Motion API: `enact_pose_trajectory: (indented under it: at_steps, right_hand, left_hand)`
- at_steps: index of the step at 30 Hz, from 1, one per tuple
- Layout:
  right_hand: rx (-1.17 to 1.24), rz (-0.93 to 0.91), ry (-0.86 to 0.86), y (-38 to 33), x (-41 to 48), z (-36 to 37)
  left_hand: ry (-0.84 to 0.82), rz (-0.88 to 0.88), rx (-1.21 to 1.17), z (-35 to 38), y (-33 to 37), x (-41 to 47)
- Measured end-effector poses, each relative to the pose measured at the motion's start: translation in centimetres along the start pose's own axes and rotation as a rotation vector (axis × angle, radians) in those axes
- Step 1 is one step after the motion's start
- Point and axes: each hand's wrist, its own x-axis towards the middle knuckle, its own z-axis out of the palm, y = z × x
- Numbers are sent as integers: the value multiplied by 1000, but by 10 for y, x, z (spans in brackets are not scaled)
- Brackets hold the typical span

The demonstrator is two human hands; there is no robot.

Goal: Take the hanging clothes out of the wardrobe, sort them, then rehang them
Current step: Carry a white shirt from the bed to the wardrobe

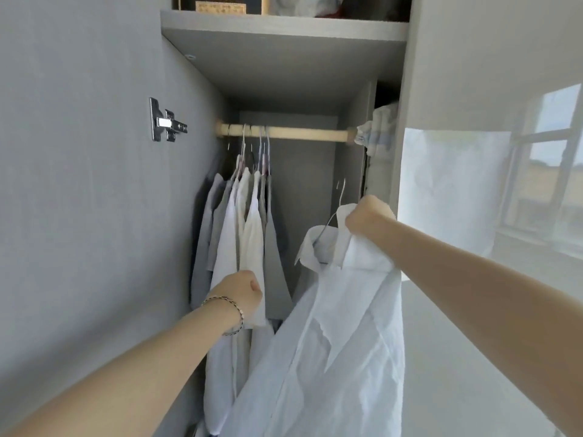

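Evidently soft and light, the shirt [331,342] droops from the right hand [369,218] gripping its collar, while the left hand [243,293] clutches a hanging garment [252,241].

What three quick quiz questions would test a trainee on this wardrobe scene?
1. True or false: the white shirt gripped by the right hand hangs from the rod.
2. Which wrist wears the bracelet? A: left. B: right.
3. Fill in: the hanging clothes are bunched towards the rod's ____ end.

Key: 1 false, its hanger is off the rod; 2 A; 3 left.
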Motion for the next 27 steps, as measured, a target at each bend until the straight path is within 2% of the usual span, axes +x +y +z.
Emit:
enact_pose_trajectory:
  at_steps: [5,7,9,11,13,17,23,27]
  right_hand:
    - [-31,-178,85,-44,55,-20]
    - [-173,-288,94,-58,77,-25]
    - [32,-271,163,-74,99,-24]
    - [31,-263,266,-85,111,-13]
    - [58,-288,272,-97,125,5]
    - [180,-230,213,-115,169,40]
    - [214,-179,57,-118,198,97]
    - [136,-290,-84,-115,194,124]
  left_hand:
    - [102,11,-24,-26,20,49]
    - [141,9,-24,-35,28,68]
    - [176,-1,-51,-42,34,85]
    - [186,-15,-91,-47,35,100]
    - [155,-13,-92,-51,33,113]
    - [45,-29,-70,-60,24,129]
    - [-45,-40,-103,-70,8,127]
    - [-23,-48,-81,-72,2,128]
